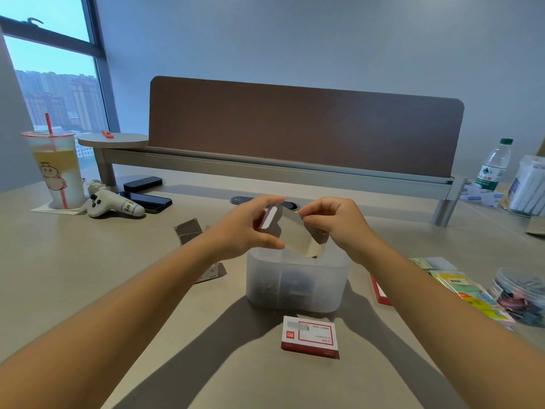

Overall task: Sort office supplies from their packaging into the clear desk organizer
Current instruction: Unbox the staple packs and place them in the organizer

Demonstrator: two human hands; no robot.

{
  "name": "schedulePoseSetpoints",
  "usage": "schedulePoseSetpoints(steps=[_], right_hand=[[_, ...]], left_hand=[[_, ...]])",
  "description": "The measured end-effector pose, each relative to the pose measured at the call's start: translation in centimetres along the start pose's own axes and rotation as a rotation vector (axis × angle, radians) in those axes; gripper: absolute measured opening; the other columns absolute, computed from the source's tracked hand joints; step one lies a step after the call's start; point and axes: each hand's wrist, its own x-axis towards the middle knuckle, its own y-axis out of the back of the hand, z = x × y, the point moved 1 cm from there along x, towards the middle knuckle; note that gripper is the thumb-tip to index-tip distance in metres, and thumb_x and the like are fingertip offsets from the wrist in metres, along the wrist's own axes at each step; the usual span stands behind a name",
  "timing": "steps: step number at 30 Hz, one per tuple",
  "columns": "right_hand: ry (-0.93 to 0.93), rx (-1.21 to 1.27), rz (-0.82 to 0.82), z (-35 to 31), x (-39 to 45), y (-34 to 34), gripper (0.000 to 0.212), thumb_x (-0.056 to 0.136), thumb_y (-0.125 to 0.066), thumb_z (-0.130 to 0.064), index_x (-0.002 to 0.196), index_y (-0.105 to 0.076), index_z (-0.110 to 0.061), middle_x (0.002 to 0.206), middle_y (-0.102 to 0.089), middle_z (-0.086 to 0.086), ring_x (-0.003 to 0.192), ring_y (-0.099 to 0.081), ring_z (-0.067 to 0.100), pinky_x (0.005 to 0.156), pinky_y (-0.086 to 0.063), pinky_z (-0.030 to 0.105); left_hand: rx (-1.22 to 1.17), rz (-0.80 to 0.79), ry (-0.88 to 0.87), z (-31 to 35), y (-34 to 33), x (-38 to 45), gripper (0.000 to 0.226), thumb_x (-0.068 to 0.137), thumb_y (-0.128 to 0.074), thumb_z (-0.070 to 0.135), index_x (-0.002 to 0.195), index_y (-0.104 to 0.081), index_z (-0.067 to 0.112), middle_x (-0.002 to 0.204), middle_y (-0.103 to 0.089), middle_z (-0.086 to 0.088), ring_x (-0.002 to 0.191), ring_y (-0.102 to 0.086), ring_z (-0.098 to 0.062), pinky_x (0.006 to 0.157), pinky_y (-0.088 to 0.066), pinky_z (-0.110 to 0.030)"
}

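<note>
A clear plastic desk organizer (298, 299) with several compartments stands mid-table; dark items show through its walls. Directly above its back rim both hands hold a small red-and-white cardboard box (292, 231) tilted over the opening. My left hand (250, 228) grips the box's left end with thumb beneath. My right hand (330, 222) pinches its upper right edge. What the box holds is hidden. A shut red-and-white staple box (309, 338) lies in front of the organizer.
Opened empty cartons (188, 231) lie left of the organizer. Sticky-note packs (469, 293) and a clear tub of binder clips (522, 296) sit at right. A drink cup (57, 169), phones (147, 199) and a brown divider panel (303, 125) stand behind; a water bottle (495, 163) far right.
</note>
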Motion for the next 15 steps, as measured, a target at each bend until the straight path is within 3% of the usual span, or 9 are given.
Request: schedulePoseSetpoints(steps=[8,15], right_hand=[[0.007,0.035,-0.051,-0.6,-3.8,0.6,0.01,0.087,-0.051,-0.004,0.085,-0.059,-0.011,0.076,-0.056,-0.005,0.069,-0.055,0.008,0.05,-0.046,0.004],[0.08,-0.048,-0.015,1.4,-9.1,0.6,0.009,0.084,-0.058,-0.015,0.094,-0.057,-0.016,0.084,-0.057,-0.007,0.078,-0.055,0.007,0.069,-0.046,0.013]], left_hand=[[-0.07,0.021,-0.078,0.6,-1.2,-4.0,0.05,0.074,-0.067,0.004,0.11,-0.041,0.028,0.107,-0.053,0.001,0.1,-0.058,-0.02,0.075,-0.049,-0.014],[-0.103,0.072,-0.024,-0.7,-3.5,-8.7,0.036,0.076,-0.066,0.007,0.102,-0.047,0.022,0.1,-0.057,-0.008,0.094,-0.06,-0.026,0.087,-0.053,-0.032]])
